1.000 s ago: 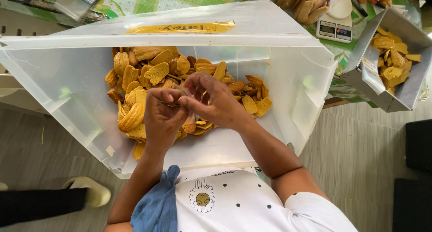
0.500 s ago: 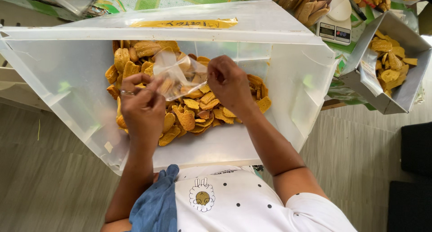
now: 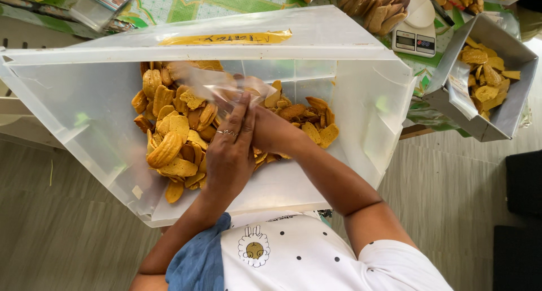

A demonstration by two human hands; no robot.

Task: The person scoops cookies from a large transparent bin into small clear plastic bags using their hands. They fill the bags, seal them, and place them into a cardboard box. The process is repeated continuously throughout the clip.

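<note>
**Clear bag held open over the crackers**

The thin clear bag [image 3: 226, 87] sits above the heap of golden crackers [image 3: 180, 133] inside the big white tub [image 3: 372, 116]. The left hand [image 3: 228, 150] and right hand [image 3: 276, 134] press together at its mouth, each grip pinched narrow on the plastic. This looks like the bag-opening step; filling calls for one hand free to scoop. Beyond the tub stand a small scale [image 3: 415, 39] and a metal tray [image 3: 508, 116] of crackers.

One large translucent plastic bin [image 3: 350, 116], one clear plastic bag [image 3: 217, 85], one square metal tray [image 3: 508, 121], one white kitchen scale [image 3: 416, 34]. Two hands: left hand [image 3: 228, 150], right hand [image 3: 274, 133]. Golden-brown crackers [image 3: 175, 138]: too many to count.
</note>
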